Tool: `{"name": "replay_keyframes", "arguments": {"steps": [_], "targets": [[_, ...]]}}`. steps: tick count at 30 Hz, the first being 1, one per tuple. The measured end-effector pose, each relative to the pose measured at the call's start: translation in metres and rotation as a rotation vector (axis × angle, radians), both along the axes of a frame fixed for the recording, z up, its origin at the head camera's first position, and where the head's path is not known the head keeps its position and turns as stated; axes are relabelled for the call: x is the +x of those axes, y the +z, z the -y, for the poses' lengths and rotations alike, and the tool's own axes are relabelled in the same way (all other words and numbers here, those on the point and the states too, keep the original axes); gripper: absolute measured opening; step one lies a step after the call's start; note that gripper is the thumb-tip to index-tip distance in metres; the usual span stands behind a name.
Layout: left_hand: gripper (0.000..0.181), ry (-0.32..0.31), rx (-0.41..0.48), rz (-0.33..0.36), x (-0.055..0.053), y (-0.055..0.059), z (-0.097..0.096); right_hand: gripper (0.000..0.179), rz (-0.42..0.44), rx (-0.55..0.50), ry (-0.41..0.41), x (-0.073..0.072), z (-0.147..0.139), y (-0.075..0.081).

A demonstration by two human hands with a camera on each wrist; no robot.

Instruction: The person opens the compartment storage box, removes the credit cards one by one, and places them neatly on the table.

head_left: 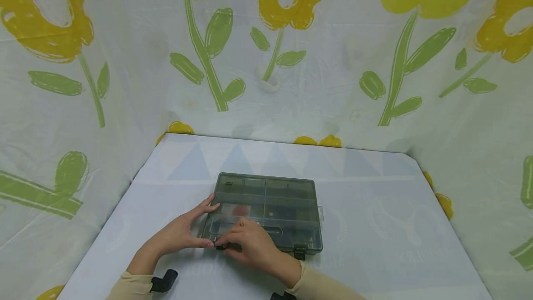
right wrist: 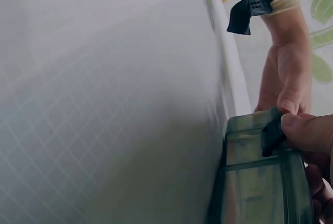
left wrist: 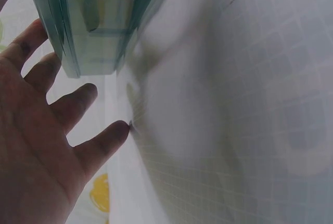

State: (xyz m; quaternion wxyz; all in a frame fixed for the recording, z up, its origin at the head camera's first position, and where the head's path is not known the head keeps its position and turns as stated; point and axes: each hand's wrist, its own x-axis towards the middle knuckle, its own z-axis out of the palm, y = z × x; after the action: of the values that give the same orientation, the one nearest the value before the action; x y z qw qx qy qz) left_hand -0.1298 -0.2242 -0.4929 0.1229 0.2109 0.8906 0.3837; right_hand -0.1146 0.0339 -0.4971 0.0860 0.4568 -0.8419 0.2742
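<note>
A flat, see-through dark green plastic storage box [head_left: 291,207] lies closed on the table, with dividers showing through its lid. My left hand [head_left: 179,233] spans its left side, fingers spread and fairly straight, with the thumb by the front left corner. In the left wrist view, fingertips touch the box wall [left wrist: 93,41]. My right hand [head_left: 251,242] reaches over the front edge and pinches the black left latch [right wrist: 271,134]; its thumb presses on that latch in the right wrist view. Some right fingers are partly hidden behind the box.
A second black latch [head_left: 299,253] sits at the front right of the box. A small clear tab [head_left: 320,213] sticks out on its right side. The white table [head_left: 374,226] extends around it, with flowered cloth [head_left: 316,82] hanging behind and at the sides.
</note>
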Motion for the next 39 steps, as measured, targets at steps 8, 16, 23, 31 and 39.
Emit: {"name": "replay_keyframes", "arguments": {"steps": [8, 16, 23, 31, 39], "targets": [[0.101, -0.013, 0.013, 0.003, 0.0004, 0.0000, 0.0004, 0.024, -0.013, -0.005, -0.002, -0.0003, 0.0008, -0.0010], [0.099, -0.014, 0.014, -0.001, 0.0003, -0.0005, 0.0004, 0.028, -0.033, 0.004, -0.003, 0.0000, 0.0011, -0.0034], [0.101, -0.009, 0.009, -0.002, -0.0002, -0.0018, 0.0000, 0.032, -0.030, 0.010, 0.004, 0.0008, -0.0001, -0.0050], [0.101, -0.007, 0.014, 0.002, -0.0009, -0.0031, 0.0006, 0.030, -0.013, 0.018, 0.008, 0.0013, -0.0009, -0.0041], [0.099, -0.012, 0.016, -0.005, -0.0009, -0.0043, 0.0011, 0.030, 0.065, -0.033, 0.069, -0.0014, -0.0067, -0.0026]]}}
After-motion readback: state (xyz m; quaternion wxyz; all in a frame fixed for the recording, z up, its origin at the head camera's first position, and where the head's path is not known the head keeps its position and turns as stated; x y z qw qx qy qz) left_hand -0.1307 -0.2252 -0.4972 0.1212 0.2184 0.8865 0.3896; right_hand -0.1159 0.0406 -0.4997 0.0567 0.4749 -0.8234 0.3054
